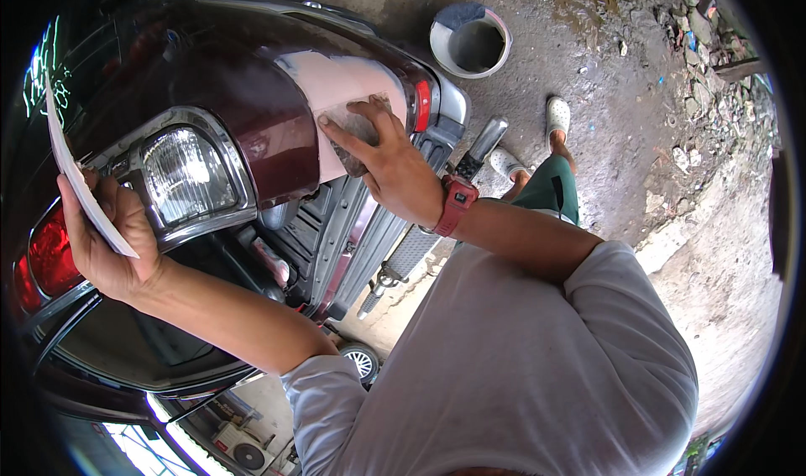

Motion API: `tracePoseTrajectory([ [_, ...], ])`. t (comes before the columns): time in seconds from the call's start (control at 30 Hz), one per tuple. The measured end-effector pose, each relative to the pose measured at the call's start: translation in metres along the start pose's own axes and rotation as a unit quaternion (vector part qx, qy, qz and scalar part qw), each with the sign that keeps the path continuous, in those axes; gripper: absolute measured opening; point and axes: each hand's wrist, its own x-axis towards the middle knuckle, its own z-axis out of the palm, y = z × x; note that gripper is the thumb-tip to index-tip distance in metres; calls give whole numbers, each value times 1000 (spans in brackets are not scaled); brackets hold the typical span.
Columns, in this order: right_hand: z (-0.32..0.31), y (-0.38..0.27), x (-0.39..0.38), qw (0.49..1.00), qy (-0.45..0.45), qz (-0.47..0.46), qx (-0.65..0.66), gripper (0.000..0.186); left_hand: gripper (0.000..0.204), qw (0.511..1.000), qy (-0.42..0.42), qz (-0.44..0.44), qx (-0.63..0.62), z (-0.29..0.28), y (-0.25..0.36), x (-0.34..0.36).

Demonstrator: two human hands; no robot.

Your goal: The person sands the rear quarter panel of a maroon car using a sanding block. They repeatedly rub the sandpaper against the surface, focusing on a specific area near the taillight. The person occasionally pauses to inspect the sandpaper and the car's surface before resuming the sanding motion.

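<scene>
You are pinching a white sheet at 9 o'clock in your left hand, while your right hand, fingers spread, is pressing a grey block onto a pink patch at 11, a bucket standing at 1, a clear lamp sitting between your hands.

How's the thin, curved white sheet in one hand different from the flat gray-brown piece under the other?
The white sheet is paler than the gray-brown piece. The sheet shows nearly edge-on in the left hand; the piece lies under the right hand against the pale pink patch on the maroon car. Each has a hand on it.
</scene>
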Motion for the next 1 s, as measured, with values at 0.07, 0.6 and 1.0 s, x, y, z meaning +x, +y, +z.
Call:
tracePoseTrajectory([
  [0.07, 4, -1, -3, 1000, 3, 0, -5, 95, 23, 1000, -18, -7, -6, -2, 0, 2],
  [0.6, 27, -7, -30, 997, 27, -14, -70, 86, 27, 999, -34, -9, -11, -8, 1, 7],
  [1.0, 36, -2, -62, 993, 21, -79, -84, 83, 28, 1000, -3, 5, -21, -6, -2, 12],
])
